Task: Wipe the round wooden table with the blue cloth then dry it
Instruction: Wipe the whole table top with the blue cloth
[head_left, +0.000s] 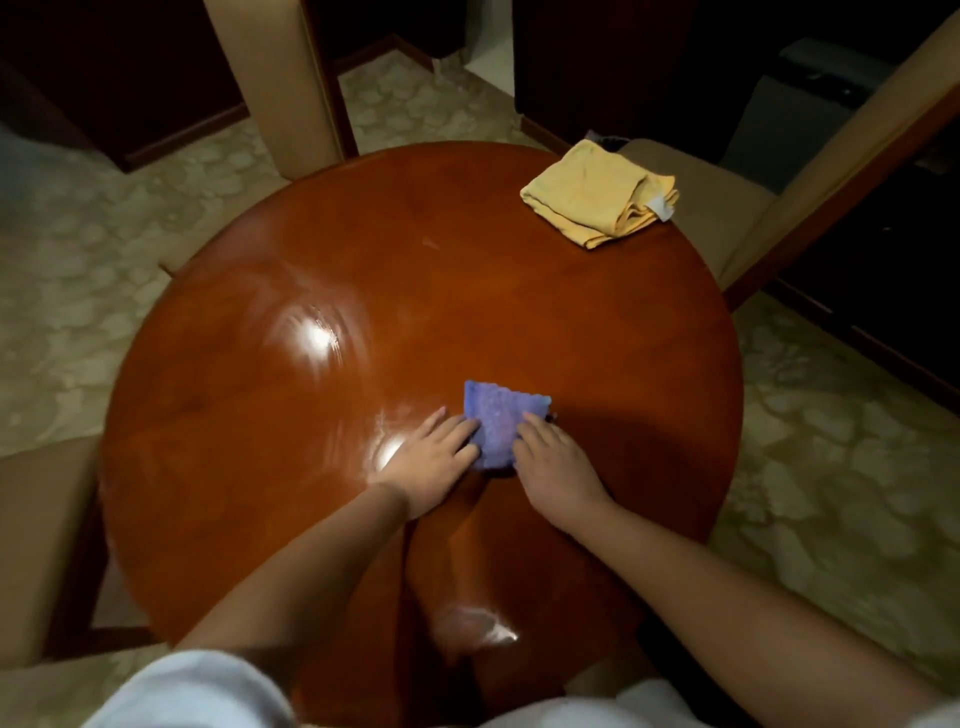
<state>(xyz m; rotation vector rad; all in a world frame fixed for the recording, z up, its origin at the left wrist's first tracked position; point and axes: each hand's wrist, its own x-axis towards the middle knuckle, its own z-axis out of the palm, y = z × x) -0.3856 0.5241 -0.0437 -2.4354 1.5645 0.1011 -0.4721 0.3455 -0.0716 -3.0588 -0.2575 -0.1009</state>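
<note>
Both hands (493, 457) press flat on fuzzy blue cloth (498, 421), glossy round wooden table (260, 415).

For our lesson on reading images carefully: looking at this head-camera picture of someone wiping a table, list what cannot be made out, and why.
1. Near edge of the round wooden table: hidden by forearms and white sleeves, head view.
2. Near end of the blue cloth: covered by left hand and right hand.
3. White tag on the yellow cloth: too small to read.
4. Dark furniture behind: too dim.
</note>
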